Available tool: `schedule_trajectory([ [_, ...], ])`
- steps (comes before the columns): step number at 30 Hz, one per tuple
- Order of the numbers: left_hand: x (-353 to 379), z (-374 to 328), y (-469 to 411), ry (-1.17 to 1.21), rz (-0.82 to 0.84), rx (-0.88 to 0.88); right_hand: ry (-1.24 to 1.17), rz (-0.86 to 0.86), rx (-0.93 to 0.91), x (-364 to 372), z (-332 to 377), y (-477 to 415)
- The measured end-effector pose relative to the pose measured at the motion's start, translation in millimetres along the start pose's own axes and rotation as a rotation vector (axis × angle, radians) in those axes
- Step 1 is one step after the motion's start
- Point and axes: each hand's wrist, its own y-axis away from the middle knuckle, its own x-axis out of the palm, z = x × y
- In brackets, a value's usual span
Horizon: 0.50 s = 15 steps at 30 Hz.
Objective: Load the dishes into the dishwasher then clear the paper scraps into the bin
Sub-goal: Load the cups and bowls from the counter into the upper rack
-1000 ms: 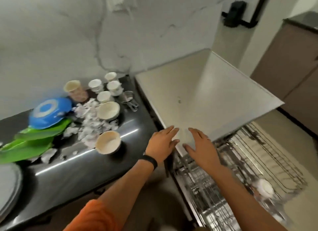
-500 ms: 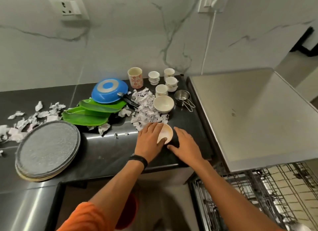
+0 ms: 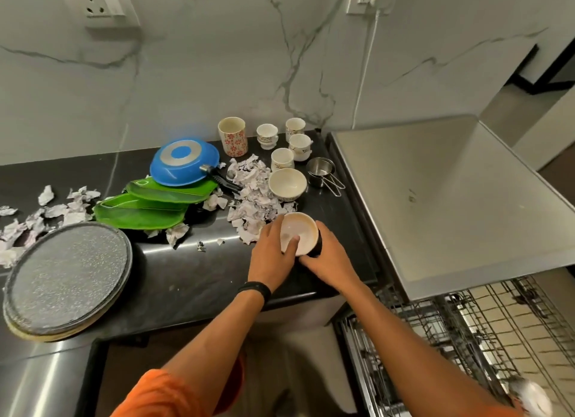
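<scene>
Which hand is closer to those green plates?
Left. The left hand holds the cream bowl on the side facing the green plates; the right hand holds its opposite side, farther off.

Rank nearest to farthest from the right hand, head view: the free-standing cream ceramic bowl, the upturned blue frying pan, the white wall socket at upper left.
Right hand, on the held cream bowl:
1. Free-standing cream ceramic bowl, just behind.
2. Upturned blue frying pan, back left.
3. White wall socket, high upper left.

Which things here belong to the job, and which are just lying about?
Job: near bowl gripped by left hand and right hand, far bowl, cups, steel cups, green plates, blue pan, paper scraps, dishwasher rack.
Idle: wall socket, white cable.
</scene>
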Motion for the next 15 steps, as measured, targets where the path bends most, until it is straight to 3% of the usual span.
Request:
schedule_trajectory([
  [4,13.5,-28.1,-4.3,0.186,-0.009,0.038,-0.128,-0.13,0.039,-34.2,-8.1,12.3],
  [15,119.8,-138.4,16.9,0.462,0.262,0.236,-0.371,-0.628,0.22,-129.6,-76.6,89.0],
])
